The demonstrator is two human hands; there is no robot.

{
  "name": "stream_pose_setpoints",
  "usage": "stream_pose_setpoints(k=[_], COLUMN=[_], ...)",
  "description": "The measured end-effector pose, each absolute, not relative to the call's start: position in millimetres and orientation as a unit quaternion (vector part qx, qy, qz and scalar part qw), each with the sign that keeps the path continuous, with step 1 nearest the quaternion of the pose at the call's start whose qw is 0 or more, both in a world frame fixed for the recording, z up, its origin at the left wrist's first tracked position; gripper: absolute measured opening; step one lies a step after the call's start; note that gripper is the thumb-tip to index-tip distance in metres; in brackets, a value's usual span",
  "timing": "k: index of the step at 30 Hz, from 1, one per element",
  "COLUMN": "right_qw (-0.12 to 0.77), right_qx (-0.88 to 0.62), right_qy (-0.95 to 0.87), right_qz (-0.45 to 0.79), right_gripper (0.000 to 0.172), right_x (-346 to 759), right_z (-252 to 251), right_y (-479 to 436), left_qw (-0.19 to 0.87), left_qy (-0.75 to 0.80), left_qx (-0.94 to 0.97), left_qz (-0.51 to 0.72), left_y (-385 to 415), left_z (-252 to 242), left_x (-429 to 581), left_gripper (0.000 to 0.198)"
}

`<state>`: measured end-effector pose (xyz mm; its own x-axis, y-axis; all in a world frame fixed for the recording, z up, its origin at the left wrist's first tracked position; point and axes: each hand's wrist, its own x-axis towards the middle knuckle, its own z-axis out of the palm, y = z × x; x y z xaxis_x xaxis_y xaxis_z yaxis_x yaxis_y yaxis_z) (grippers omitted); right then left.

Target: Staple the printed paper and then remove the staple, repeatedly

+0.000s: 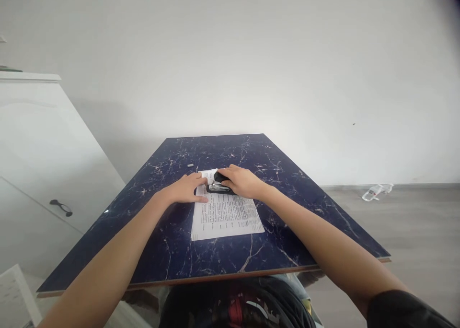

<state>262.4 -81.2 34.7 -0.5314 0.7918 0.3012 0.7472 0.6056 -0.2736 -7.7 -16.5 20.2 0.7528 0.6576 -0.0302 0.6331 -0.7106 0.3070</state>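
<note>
A printed sheet of paper, perhaps a thin stack, lies on the dark blue marbled table. Across its upper part is a black stapler, its front end pointing left. My right hand is closed around the stapler's body from the right, fingers over the top. At the paper's left edge rests my left hand, thumb and fingers spread apart, fingertips on the sheet close to the stapler's front end. Beyond the paper, to the upper left, sits a small grey strip that looks like a row of staples.
A white cabinet with a dark handle stands left of the table. Behind the table is a pale wall. On the grey floor at right lies a crumpled clear plastic package.
</note>
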Motion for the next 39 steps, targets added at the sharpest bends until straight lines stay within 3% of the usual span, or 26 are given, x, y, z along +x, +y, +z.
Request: stream_pose_setpoints(k=[5, 12, 16, 20, 24, 34, 39], right_qw=[0.189, 0.245, 0.259, 0.260, 0.266, 0.240, 0.255], right_qx=[-0.424, -0.365, -0.337, -0.330, -0.320, -0.320, -0.355], right_qy=[-0.883, -0.756, -0.683, -0.659, -0.643, -0.644, -0.714], right_qz=[0.068, 0.485, 0.594, 0.624, 0.643, 0.652, 0.547], right_gripper=[0.031, 0.034, 0.040, 0.044, 0.046, 0.044, 0.032], right_x=[251.4, 294.5, 309.0, 308.2, 306.8, 311.0, 300.7], right_z=[26.0, 21.2, 12.6, 7.8, 8.4, 10.1, 8.0], right_y=[-71.8, -60.1, -54.6, -53.9, -55.9, -51.5, -56.5], left_qw=[0.155, 0.227, 0.202, 0.286, 0.353, 0.391, 0.390], left_qy=[0.346, 0.339, 0.336, 0.316, 0.281, 0.269, 0.278], left_qx=[0.924, 0.906, 0.912, 0.891, 0.878, 0.861, 0.859], left_qz=[0.058, 0.113, 0.121, 0.154, 0.161, 0.184, 0.183], left_y=[-15.0, -10.5, -11.2, -15.3, -16.4, -15.6, -13.6], left_z=[15.4, 7.3, 6.9, 2.5, -1.8, -2.1, -0.1], left_x=[-6.5, -4.3, -2.8, 5.3, 12.8, 10.0, 8.4], left_gripper=[0.062, 0.080, 0.081, 0.090, 0.087, 0.074, 0.070])
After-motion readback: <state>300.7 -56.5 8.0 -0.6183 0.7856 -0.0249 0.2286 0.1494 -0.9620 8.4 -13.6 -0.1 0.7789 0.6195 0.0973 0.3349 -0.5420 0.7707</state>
